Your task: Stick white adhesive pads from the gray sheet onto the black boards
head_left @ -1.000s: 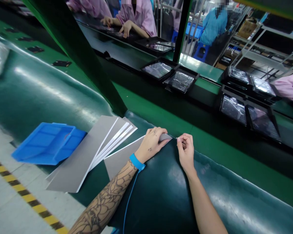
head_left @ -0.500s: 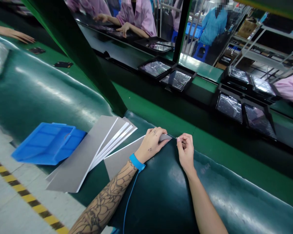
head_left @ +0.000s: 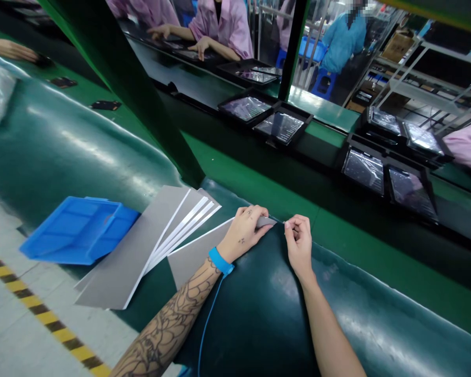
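Note:
My left hand (head_left: 245, 230), with a blue wrist strap (head_left: 221, 261) and cord, is closed on the corner of a grey sheet (head_left: 198, 251) with a white edge strip. The fingers bend that corner up at the table's edge. Just right of the corner, my right hand (head_left: 299, 241) is closed in a pinch. Whatever lies between its fingertips is too small to make out. Left of my hands, a fanned stack of grey sheets (head_left: 157, 230) with white edge strips rests on the green mat (head_left: 270, 324).
A blue plastic bin (head_left: 63, 235) stands by the stack. A green post (head_left: 141, 94) rises behind it. Black trays (head_left: 282, 125) with film-wrapped panels lie on the line beyond, and dark flat parts (head_left: 105, 105) on the green belt. Co-workers in pink (head_left: 231, 31) sit across.
My hands and the grey sheet hold nearly the same place. The trays across have shifted slightly left, the dark parts slightly right. A co-worker's hand at upper left now touches a dark object.

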Demonstrator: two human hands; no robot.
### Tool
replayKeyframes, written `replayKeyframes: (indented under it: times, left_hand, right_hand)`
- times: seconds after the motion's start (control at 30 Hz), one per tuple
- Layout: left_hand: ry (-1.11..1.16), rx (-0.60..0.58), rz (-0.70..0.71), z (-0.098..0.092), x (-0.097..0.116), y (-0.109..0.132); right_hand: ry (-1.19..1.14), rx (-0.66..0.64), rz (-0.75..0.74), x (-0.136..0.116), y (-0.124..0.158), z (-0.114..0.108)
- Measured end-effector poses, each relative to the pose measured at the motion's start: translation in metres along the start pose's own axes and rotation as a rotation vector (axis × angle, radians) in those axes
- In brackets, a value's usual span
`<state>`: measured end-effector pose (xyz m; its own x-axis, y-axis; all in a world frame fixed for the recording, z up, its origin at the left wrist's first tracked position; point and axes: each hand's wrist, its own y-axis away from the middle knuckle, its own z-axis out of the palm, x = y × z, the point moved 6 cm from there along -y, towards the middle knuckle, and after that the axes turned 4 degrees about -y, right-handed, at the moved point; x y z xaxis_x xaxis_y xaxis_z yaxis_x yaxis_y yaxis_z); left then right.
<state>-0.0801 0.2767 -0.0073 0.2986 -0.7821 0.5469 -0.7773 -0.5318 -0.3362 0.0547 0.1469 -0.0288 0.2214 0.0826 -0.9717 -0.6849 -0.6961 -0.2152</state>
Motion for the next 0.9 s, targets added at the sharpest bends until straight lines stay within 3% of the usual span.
replayKeyframes:
  times: [0.9]
  left_hand:
    - [-0.007,-0.015,0.023,-0.0008,0.0020,-0.0004]
  right_hand:
    - [-0.009,-0.003,-0.004,-0.0007,-0.0002,0.0002]
